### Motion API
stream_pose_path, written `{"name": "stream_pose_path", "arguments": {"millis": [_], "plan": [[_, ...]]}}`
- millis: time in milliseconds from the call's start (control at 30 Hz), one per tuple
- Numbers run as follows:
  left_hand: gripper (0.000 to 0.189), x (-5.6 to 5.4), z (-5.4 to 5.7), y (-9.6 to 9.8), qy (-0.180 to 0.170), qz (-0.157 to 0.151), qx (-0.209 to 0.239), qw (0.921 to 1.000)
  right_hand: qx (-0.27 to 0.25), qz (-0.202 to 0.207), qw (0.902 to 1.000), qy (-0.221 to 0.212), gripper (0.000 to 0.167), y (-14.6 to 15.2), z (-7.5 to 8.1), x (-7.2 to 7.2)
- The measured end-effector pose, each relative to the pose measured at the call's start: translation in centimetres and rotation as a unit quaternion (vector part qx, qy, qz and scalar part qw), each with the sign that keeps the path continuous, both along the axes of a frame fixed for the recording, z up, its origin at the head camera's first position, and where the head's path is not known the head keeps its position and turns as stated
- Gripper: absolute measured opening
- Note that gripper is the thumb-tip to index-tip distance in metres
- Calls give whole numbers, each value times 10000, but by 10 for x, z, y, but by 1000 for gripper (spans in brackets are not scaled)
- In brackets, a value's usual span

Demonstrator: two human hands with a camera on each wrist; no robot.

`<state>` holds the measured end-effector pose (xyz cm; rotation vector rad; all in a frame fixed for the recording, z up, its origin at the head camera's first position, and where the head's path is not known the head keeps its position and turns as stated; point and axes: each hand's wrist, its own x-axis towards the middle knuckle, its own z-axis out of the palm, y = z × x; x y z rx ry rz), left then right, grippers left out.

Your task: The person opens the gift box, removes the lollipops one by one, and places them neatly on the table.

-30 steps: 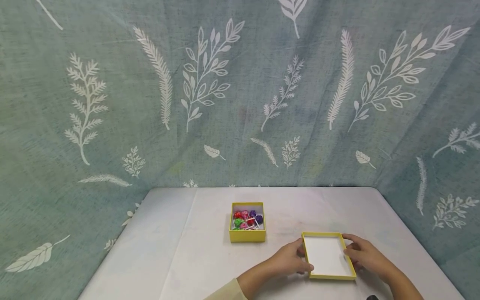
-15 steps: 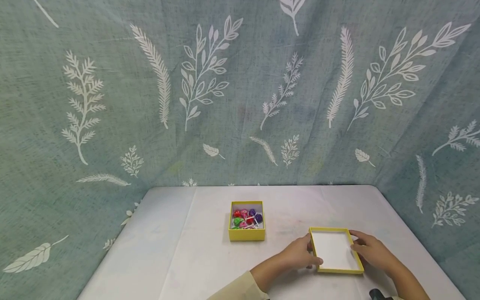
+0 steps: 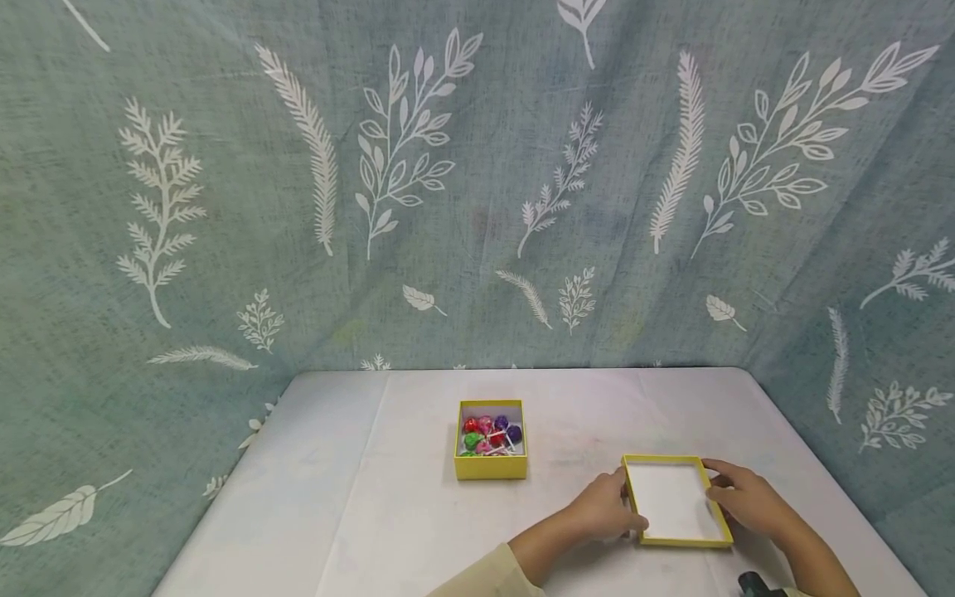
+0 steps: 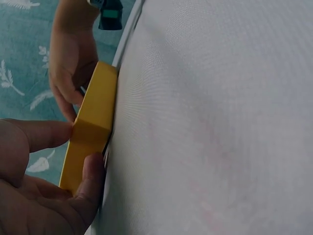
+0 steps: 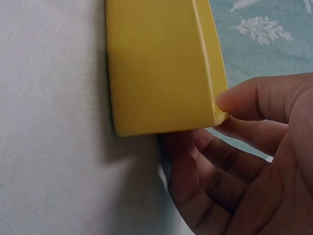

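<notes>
A shallow yellow box lid with a white inside lies open side up at the right of the table. My left hand holds its left side, the thumb at the near left corner. On the opposite side my right hand grips the lid by its right wall. The left wrist view shows the lid's yellow wall between the left thumb and fingers. In the right wrist view the right thumb presses the rim of the lid, and the other fingers curl against its end, partly hidden.
A yellow box stands farther back on the white table, with several wrapped lollipops in it. A leaf-patterned green cloth hangs around the table's back and sides. A dark device sits near the right wrist.
Both hands have shifted the lid to the right and slightly away from me, with their hold kept. The box of lollipops has stayed in place.
</notes>
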<state>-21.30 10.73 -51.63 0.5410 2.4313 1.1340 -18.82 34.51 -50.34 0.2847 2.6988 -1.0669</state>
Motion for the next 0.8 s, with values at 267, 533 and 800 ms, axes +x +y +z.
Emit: {"name": "stream_pose_path", "arguments": {"millis": [267, 533, 800], "plan": [[74, 0, -1, 2, -64, 153, -332, 9993, 119, -10, 9999, 83, 59, 3, -3, -1], [75, 0, -3, 6, -110, 296, -279, 9991, 264, -7, 9996, 66, 58, 5, -4, -4], [69, -2, -5, -3, -256, 281, -12, 9993, 342, 297, 9989, 96, 51, 5, 6, -7]]}}
